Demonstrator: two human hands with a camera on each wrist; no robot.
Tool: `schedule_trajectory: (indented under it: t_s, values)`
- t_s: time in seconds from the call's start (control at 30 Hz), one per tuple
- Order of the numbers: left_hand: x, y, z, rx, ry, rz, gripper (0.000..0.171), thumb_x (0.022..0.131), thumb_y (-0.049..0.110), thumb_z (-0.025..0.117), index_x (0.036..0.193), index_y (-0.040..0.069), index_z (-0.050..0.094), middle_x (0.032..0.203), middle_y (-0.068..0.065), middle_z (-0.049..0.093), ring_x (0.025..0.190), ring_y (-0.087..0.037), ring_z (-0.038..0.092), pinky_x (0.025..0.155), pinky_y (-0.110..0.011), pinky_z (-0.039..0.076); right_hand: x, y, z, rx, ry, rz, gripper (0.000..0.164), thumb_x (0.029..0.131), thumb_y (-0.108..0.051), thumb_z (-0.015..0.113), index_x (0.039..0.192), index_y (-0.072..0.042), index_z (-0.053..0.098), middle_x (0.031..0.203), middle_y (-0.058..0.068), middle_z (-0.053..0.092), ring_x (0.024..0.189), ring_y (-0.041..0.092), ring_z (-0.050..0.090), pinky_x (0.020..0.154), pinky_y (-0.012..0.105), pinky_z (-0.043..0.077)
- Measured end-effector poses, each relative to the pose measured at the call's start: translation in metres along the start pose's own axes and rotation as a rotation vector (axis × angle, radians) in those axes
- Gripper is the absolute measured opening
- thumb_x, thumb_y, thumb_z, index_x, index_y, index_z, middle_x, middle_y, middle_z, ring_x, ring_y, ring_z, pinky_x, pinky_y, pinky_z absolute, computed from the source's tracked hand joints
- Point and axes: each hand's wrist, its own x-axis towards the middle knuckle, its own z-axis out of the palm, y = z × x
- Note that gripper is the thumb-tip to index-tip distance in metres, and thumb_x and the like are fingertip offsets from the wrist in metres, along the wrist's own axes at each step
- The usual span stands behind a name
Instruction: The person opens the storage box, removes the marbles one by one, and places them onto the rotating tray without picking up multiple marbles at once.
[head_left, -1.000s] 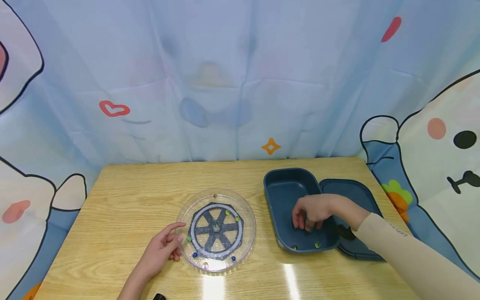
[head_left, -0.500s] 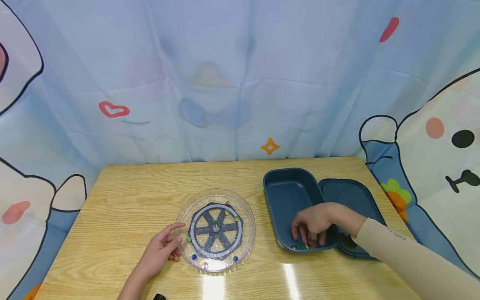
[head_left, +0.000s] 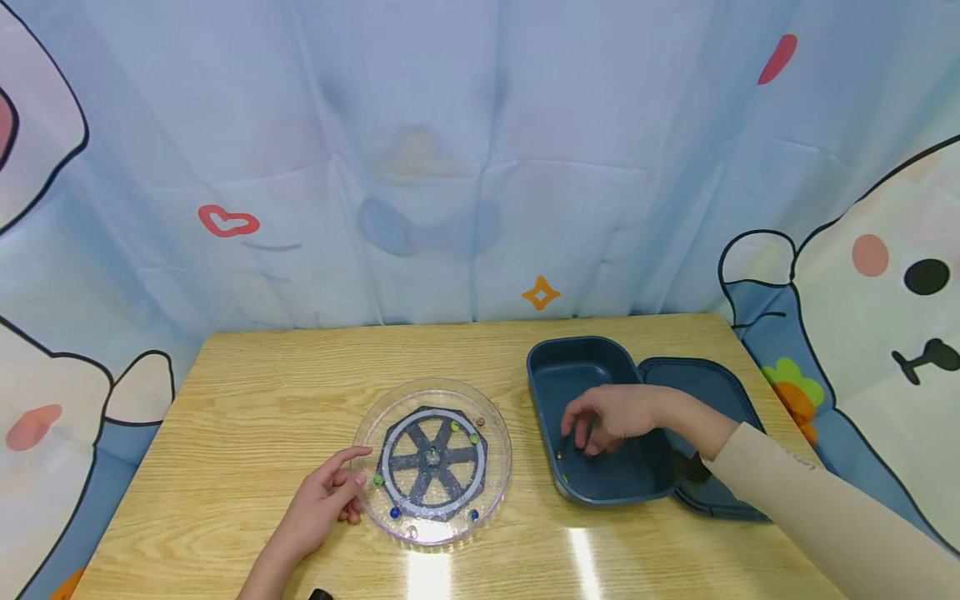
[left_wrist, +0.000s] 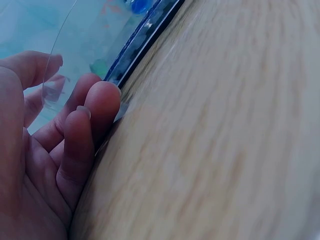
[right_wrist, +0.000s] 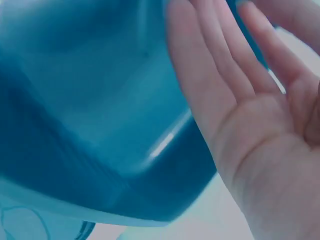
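My left hand [head_left: 322, 500] holds the left rim of a clear round dish [head_left: 435, 385], index finger and thumb at its edge. Green, blue, clear and brown marbles lie in this dish, among them a blue marble [head_left: 395, 512] and a green marble [head_left: 378, 480]. A dark wheel pattern with spokes shows through its bottom. My right hand [head_left: 615, 412] hangs inside a dark blue box [head_left: 581, 371], fingers loosely bent, nothing visible in them. Close to its fingertips, along the box's left wall, are a small amber-looking marble [head_left: 558, 455] and a green marble [head_left: 566, 478].
A dark blue lid [head_left: 701, 383] lies right of the box, partly beneath the right forearm. A small black object [head_left: 321, 594] shows at the front edge of the view. Behind the wooden table [head_left: 285, 375] hangs a printed light-blue curtain [head_left: 450, 167].
My right hand dipped toward the box's near end, then moved left and back. The two marbles in the box rolled left. In the dish the brown marble rolled right. The left hand stayed still.
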Motion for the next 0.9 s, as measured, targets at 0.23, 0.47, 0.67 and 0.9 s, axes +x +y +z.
schedule_trajectory:
  t_s: [0.23,0.47,0.67,0.9]
  values:
    - [0.001,0.001,-0.001,-0.003,0.003,-0.007,0.044,0.101,0.018,0.061,0.143,0.009,0.05,0.082,-0.018,0.063,0.063,-0.021,0.062,0.057,-0.033,0.058,0.015,0.009,-0.014,-0.172,0.315,-0.153,0.025,0.092,-0.001,0.066,0.117,0.001,0.064,0.1,0.008,0.066,0.086,0.017,0.066,0.073,0.034,0.056]
    - [0.001,-0.001,0.0,-0.009,0.002,-0.004,0.045,0.101,0.019,0.061,0.143,0.009,0.05,0.084,-0.019,0.064,0.063,-0.02,0.062,0.057,-0.033,0.058,0.046,0.027,-0.013,-0.219,0.554,-0.044,0.034,0.091,-0.009,0.071,0.124,-0.002,0.064,0.107,0.009,0.066,0.096,0.025,0.063,0.075,0.037,0.055]
    - [0.0,-0.002,0.0,-0.008,0.007,-0.006,0.045,0.101,0.019,0.061,0.144,0.01,0.05,0.086,-0.019,0.065,0.063,-0.021,0.062,0.057,-0.033,0.058,0.07,0.035,-0.01,-0.192,0.646,0.003,0.035,0.09,-0.013,0.073,0.123,-0.002,0.066,0.1,0.007,0.065,0.09,0.023,0.061,0.074,0.038,0.053]
    - [0.0,-0.002,0.0,-0.001,0.004,-0.012,0.045,0.102,0.019,0.06,0.144,0.01,0.049,0.087,-0.019,0.065,0.064,-0.021,0.062,0.058,-0.034,0.058,0.086,0.042,-0.003,-0.169,0.74,0.0,0.025,0.09,-0.014,0.074,0.113,-0.005,0.071,0.088,0.002,0.062,0.076,0.017,0.055,0.068,0.035,0.047]
